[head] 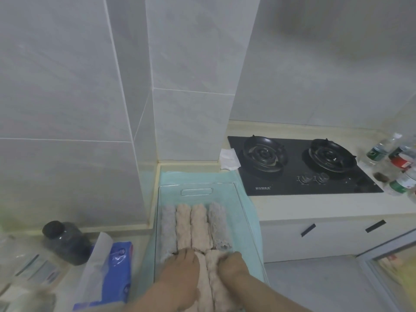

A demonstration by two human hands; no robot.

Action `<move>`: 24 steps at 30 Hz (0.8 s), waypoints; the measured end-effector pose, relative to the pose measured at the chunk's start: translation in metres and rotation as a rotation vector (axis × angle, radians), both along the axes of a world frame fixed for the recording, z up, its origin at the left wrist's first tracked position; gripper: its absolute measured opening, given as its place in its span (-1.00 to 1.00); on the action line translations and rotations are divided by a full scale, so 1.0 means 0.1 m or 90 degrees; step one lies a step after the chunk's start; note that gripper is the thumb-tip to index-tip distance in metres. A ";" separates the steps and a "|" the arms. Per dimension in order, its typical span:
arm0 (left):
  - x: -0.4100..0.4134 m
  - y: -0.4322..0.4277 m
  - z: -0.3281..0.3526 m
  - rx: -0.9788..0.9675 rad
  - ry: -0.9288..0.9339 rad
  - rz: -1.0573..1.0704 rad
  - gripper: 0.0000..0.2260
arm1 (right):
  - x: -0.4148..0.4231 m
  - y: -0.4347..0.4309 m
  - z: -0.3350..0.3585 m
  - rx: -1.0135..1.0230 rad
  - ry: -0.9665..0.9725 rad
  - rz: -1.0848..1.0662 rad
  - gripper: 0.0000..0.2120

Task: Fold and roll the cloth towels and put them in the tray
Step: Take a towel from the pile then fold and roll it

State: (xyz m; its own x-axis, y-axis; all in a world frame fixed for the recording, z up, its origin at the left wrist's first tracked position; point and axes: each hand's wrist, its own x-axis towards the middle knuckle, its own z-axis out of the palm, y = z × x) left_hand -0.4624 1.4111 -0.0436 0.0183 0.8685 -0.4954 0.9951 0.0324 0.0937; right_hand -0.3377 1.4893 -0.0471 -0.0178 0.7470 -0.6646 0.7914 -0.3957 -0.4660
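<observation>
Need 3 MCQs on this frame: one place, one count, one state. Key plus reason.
1. The tray sits on: A the hob; B a teal cloth; C the floor.
2. Rolls in the far row: A two; B four; C six.
3. The hands are: A idle; B holding the near rolls; C turning a knob.
Key: 1 B, teal shows round the tray. 2 B, two grey flank two pink. 3 B, left hand and right hand curl onto them.
</observation>
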 end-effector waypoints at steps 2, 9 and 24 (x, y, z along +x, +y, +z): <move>0.02 -0.02 0.00 0.001 0.020 -0.006 -0.36 | -0.01 -0.02 -0.04 0.037 -0.078 0.091 -0.77; 0.05 -0.01 -0.06 -0.012 0.047 0.004 -0.39 | -0.11 -0.06 -0.01 0.049 -0.180 0.264 -0.65; 0.11 0.01 0.01 -0.111 -0.045 0.150 -0.04 | 0.17 0.00 0.05 -0.273 0.287 -0.137 -0.69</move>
State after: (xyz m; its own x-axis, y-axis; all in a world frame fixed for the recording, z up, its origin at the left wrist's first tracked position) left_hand -0.4515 1.4119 -0.0426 -0.1334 0.7551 -0.6419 0.9493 0.2833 0.1360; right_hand -0.3210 1.4895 -0.0418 -0.2432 0.4362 -0.8664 0.4377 -0.7477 -0.4993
